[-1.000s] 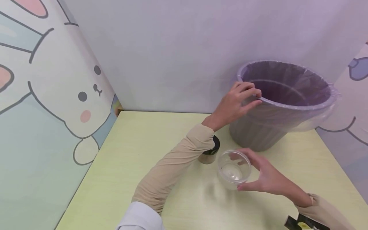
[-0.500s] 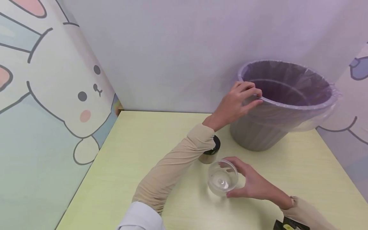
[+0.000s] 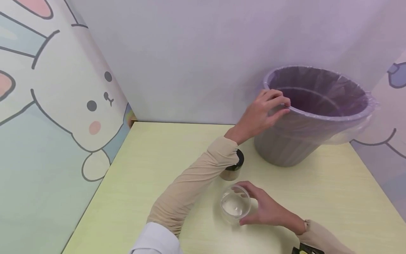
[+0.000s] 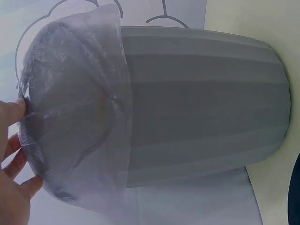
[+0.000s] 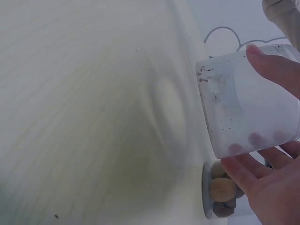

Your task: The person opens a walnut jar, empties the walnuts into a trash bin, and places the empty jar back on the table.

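My left hand (image 3: 258, 114) grips the near left rim of a grey ribbed trash bin (image 3: 282, 150), thumb outside and fingers over the edge. A thin translucent liner (image 4: 79, 108) is folded over that rim. With my right hand (image 3: 268, 210) I hold a clear plastic cup (image 3: 235, 206) around its side, mouth up. In the right wrist view the cup (image 5: 248, 103) looks empty, with small brown specks near its base, and its base is off the table. Behind the cup stands a black-lidded jar (image 3: 231, 173), partly hidden by my left sleeve; round brown pieces (image 5: 222, 190) show inside.
The pale yellow table (image 3: 165, 151) meets a plain wall (image 3: 177, 70) at the back. Side panels with cartoon rabbits (image 3: 66, 106) border it left and right. The trash bin stands at the table's back right, and my left arm (image 3: 187, 183) crosses the middle.
My right hand has carried the cup left and toward me, from beside the bin's base to in front of the jar. The left hand has stayed on the bin's rim.
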Demonstrator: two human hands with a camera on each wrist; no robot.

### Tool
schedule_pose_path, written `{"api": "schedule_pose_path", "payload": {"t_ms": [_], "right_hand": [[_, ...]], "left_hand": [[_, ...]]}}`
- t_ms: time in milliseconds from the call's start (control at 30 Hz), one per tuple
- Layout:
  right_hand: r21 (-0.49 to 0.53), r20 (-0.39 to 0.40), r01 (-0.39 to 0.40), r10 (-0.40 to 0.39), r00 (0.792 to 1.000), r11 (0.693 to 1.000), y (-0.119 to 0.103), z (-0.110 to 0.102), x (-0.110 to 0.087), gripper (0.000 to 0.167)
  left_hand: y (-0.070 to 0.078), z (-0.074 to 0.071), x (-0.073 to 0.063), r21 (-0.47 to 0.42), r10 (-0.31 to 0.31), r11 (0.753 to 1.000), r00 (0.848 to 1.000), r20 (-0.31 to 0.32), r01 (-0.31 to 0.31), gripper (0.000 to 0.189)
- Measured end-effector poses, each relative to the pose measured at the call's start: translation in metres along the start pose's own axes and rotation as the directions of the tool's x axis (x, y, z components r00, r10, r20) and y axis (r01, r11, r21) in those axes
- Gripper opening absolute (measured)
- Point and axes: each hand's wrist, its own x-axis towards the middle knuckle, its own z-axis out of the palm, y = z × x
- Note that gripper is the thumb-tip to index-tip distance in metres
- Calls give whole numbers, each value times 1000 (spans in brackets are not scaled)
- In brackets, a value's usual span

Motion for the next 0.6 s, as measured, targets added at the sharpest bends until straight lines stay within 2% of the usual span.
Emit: {"api": "schedule_pose_path", "payload": {"t_ms": [167,367,600], "right_hand": [[-7,-6,6,-6,1000,1000,9,12,1,90],[-46,8,30,-29,1000,999,14,21,2,91],[-60,22,-1,2,1000,998,18,29,1,91]], "left_hand": [[2,-2,0,-5,-15,1000,1000,18,15,13],[1,-1,0,-14,-9,1000,1000,6,9,11],[3,-2,-1,-12,-43,999,999,29,43,12]]}}
